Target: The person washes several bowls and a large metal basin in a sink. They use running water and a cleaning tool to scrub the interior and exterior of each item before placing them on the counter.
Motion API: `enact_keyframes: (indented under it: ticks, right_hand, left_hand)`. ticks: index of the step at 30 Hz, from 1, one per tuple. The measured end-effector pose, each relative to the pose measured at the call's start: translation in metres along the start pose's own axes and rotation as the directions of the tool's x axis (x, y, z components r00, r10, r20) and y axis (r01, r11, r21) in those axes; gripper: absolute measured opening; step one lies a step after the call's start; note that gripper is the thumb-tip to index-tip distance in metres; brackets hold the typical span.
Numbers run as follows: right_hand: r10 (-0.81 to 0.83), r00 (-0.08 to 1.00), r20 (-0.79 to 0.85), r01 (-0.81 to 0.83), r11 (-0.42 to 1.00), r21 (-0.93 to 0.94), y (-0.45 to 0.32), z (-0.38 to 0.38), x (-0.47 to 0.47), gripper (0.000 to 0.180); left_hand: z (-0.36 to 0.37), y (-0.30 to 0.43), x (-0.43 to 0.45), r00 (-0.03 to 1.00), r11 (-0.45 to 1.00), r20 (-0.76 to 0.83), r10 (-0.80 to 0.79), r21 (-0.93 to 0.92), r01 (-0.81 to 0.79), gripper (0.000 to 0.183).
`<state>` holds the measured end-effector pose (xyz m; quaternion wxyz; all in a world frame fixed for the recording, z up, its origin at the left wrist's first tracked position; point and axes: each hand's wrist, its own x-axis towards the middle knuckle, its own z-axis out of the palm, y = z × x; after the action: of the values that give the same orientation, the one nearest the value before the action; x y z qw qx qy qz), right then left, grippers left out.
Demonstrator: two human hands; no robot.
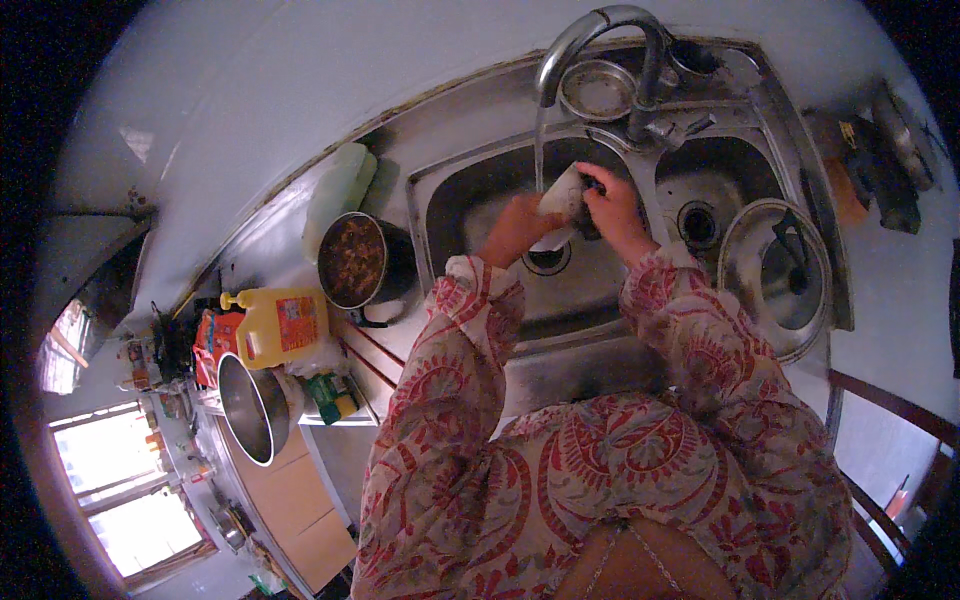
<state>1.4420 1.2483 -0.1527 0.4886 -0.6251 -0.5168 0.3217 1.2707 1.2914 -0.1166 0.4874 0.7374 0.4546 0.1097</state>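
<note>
Over the left basin of a steel double sink [480, 225], my left hand [521, 223] grips a pale, whitish object [561, 196] that looks like a cup or small container. My right hand [615, 210] touches its upper right side, fingers bent around a small dark part that is too unclear to name. A thin stream of water [539, 142] runs from the curved metal faucet [600, 26] just beside the object's upper left. The basin's drain [546, 259] lies below my hands.
A steel plate [598, 90] sits behind the faucet. A glass-and-steel lid [772, 300] leans over the right basin. At left stand a pot of food [354, 259], a pale green container [337, 187], a yellow jug [289, 328], a steel bowl [251, 409] and a green-yellow package [330, 397].
</note>
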Motion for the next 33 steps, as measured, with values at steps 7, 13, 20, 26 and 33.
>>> enact_keyframes:
  ticks: [7,13,20,26,33]
  right_hand:
    - [-0.465,0.883,0.066,0.468,0.854,-0.227,-0.034,0.011,0.008,0.028]
    - [0.116,0.958,0.262,-0.181,0.955,0.236,0.002,-0.025,0.057,0.022]
    - [-0.276,0.944,0.179,0.309,0.930,-0.198,-0.050,0.030,0.021,0.036]
    - [0.277,0.822,0.498,-0.486,0.798,0.357,0.025,-0.016,0.055,0.040]
    - [-0.017,0.909,0.417,-0.013,0.997,0.070,-0.057,0.003,0.050,0.040]
  left_hand:
    - [0.002,0.008,-0.001,0.973,0.959,-0.008,0.233,0.169,-0.228,0.031]
    - [0.002,0.024,-0.014,0.995,0.951,-0.013,0.101,-0.291,-0.101,0.032]
    - [-0.008,-0.011,-0.024,0.975,0.978,-0.134,0.177,-0.090,-0.189,0.027]
    - [-0.019,0.037,-0.048,0.998,0.878,0.066,-0.005,-0.477,0.036,0.026]
    - [-0.026,0.008,-0.029,0.999,0.956,0.019,-0.025,-0.290,0.030,0.026]
